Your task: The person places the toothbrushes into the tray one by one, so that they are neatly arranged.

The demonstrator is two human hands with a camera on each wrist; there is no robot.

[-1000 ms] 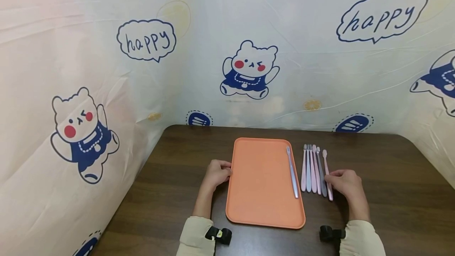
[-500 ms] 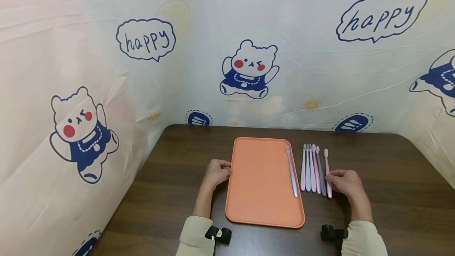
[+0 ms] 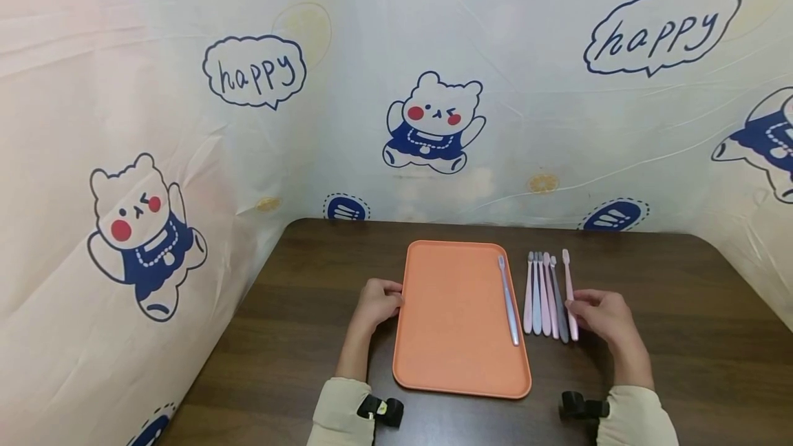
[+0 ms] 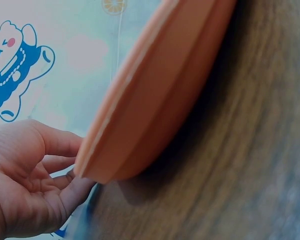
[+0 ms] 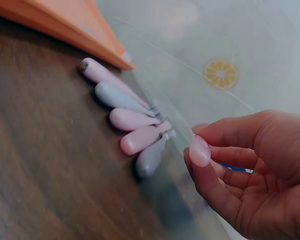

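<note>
My left hand [image 3: 378, 301] pinches the left edge of an orange tray [image 3: 455, 322] between thumb and fingers; the left wrist view shows the fingertips on its rim. One bluish-purple toothbrush [image 3: 509, 301] lies lengthwise along the tray's right side. At the far right, my right hand [image 3: 606, 315] pinches a pink toothbrush [image 5: 200, 152] by its handle, bristle end pointing away. Left of that hand, several pink, blue and grey toothbrushes [image 3: 545, 301] lie side by side on the table. In the right wrist view their rounded handle ends face the camera.
The dark wooden table [image 3: 297, 336] runs back to a curtain [image 3: 526, 122] printed with cartoon bears. Each wrist wears a black camera mount, such as the one on the right cuff [image 3: 582, 406].
The right hand has slid the pink toothbrush slightly away from the body, so its head now stands a little farther back than the row. Left hand and tray stay put.
</note>
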